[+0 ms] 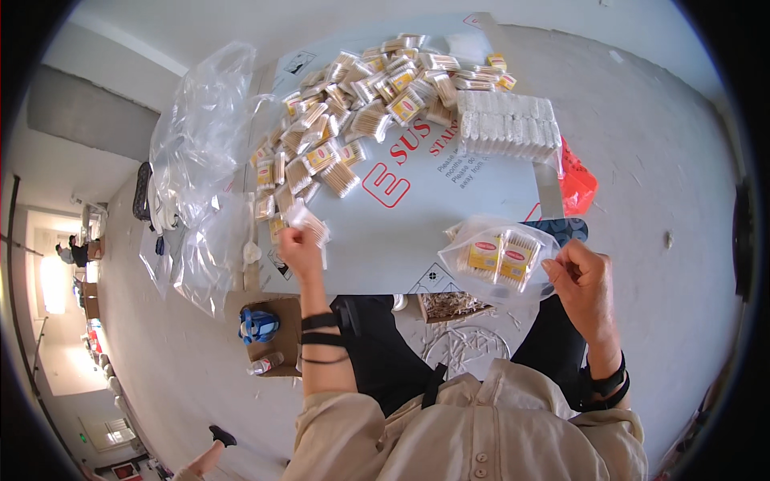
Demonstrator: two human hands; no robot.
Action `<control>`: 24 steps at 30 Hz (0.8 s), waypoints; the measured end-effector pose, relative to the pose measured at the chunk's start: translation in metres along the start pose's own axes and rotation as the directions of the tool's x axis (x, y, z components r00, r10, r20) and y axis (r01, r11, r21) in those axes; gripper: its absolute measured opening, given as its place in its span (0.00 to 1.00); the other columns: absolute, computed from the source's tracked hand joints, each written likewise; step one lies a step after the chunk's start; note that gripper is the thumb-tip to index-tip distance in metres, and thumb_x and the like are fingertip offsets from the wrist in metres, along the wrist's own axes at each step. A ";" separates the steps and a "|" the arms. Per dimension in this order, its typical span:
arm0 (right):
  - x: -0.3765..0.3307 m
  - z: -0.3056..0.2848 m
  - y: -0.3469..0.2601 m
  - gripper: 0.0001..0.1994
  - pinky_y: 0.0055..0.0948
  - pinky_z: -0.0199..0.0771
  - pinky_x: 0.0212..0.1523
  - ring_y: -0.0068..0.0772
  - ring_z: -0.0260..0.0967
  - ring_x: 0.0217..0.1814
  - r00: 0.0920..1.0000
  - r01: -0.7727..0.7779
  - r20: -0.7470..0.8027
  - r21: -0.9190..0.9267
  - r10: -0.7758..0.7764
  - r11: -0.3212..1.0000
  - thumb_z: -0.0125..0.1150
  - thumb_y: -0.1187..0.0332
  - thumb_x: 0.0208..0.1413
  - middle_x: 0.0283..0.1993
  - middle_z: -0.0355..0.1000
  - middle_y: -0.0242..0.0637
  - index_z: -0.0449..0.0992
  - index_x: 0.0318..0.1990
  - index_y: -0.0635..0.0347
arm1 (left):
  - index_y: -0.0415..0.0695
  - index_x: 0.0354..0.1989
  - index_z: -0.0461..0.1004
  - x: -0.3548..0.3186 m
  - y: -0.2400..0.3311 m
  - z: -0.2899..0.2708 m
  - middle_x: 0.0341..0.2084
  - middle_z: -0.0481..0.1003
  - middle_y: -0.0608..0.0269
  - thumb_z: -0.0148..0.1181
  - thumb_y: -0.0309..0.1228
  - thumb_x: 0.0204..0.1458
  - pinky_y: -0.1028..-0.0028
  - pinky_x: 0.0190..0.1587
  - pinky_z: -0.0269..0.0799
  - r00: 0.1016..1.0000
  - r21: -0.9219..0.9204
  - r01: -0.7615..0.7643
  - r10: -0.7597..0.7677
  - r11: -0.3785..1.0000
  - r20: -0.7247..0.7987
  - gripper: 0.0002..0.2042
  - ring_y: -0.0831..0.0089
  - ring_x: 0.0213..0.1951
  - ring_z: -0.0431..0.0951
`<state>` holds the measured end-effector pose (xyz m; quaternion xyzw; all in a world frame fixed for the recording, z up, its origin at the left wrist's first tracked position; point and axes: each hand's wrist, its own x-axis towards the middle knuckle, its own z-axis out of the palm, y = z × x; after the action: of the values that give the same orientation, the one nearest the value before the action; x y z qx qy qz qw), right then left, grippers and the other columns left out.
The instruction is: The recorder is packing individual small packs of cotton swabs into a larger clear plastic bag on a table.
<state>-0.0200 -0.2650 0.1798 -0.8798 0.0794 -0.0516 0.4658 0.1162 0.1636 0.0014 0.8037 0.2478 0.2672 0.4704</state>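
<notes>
A clear plastic bag [497,258] with two yellow-labelled packs of cotton swabs [501,258] inside hangs at the near right edge of the board, and the right hand [584,287] pinches its right rim, thumb and fingers closed on the thin film, so the bag's body lies to the left of the fingertips. Across the board, the left hand [301,250] is closed on a single small pack of swabs [309,224], which sticks up and to the right from between the thumb and fingers, just above the knuckles. Both hands work over a flat sheet of pale cardboard [417,216] with red printing that serves as a table. Farther back on it lies a loose heap of packs [353,112] of the same kind, spreading from the far edge down toward the left hand, and at the far right sits a neat white block of stacked packs [505,124]. A red plastic bag [577,184] peeks out past the right edge of the cardboard. Large crumpled clear plastic bags [200,152] lie on the floor at the left. Near the left forearm, a blue tape dispenser [258,325] rests on a small piece of brown cardboard [269,349]. The floor is grey concrete [658,160], and a bright corridor opens at far left.
</notes>
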 end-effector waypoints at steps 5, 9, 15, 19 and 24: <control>-0.003 -0.002 0.007 0.13 0.21 0.54 0.18 0.16 0.51 0.18 1.000 -0.023 0.012 0.061 0.022 0.998 0.64 0.78 0.50 0.16 0.60 0.30 0.64 0.22 0.65 | 0.39 0.28 0.72 -0.088 0.034 0.025 0.26 0.71 0.51 0.59 0.24 0.42 0.63 0.30 0.69 0.620 0.206 -0.725 0.491 0.657 0.613 0.05 0.56 0.27 0.73; -0.003 -0.003 -0.006 0.12 0.21 0.55 0.19 0.16 0.51 0.18 1.000 -0.021 0.010 0.085 0.021 0.996 0.65 0.78 0.50 0.16 0.60 0.30 0.64 0.24 0.64 | 0.39 0.29 0.72 -0.085 0.012 0.022 0.28 0.73 0.54 0.58 0.22 0.43 0.63 0.34 0.69 0.833 0.112 -0.360 0.265 0.926 0.485 0.05 0.58 0.30 0.74; -0.009 -0.010 -0.007 0.11 0.21 0.57 0.18 0.17 0.53 0.18 0.999 -0.048 0.007 0.052 0.047 0.997 0.66 0.76 0.49 0.15 0.59 0.29 0.65 0.29 0.64 | 0.40 0.35 0.73 -0.079 0.029 0.030 0.33 0.77 0.55 0.66 0.31 0.40 0.65 0.38 0.70 0.713 0.307 -0.684 0.517 0.662 0.475 0.14 0.58 0.35 0.75; -0.009 -0.006 -0.001 0.11 0.22 0.58 0.18 0.18 0.57 0.16 0.997 -0.073 -0.010 0.087 0.075 0.993 0.66 0.77 0.48 0.15 0.62 0.33 0.66 0.31 0.65 | 0.39 0.40 0.74 -0.081 0.057 0.028 0.33 0.77 0.58 0.67 0.35 0.41 0.67 0.38 0.72 0.661 0.460 -0.371 -0.119 0.807 0.741 0.19 0.63 0.36 0.77; -0.011 -0.006 0.000 0.09 0.23 0.63 0.20 0.19 0.63 0.18 0.998 -0.048 -0.024 0.136 0.051 0.990 0.64 0.78 0.49 0.20 0.68 0.37 0.67 0.31 0.67 | 0.38 0.37 0.77 -0.122 0.163 -0.008 0.39 0.77 0.53 0.60 0.30 0.54 0.67 0.40 0.76 0.799 -0.672 0.378 0.143 0.636 0.585 0.08 0.71 0.38 0.78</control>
<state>-0.0323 -0.2679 0.1836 -0.8431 0.1039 -0.0575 0.5245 0.0447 0.0184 0.1259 0.5505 0.0083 0.0500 0.8333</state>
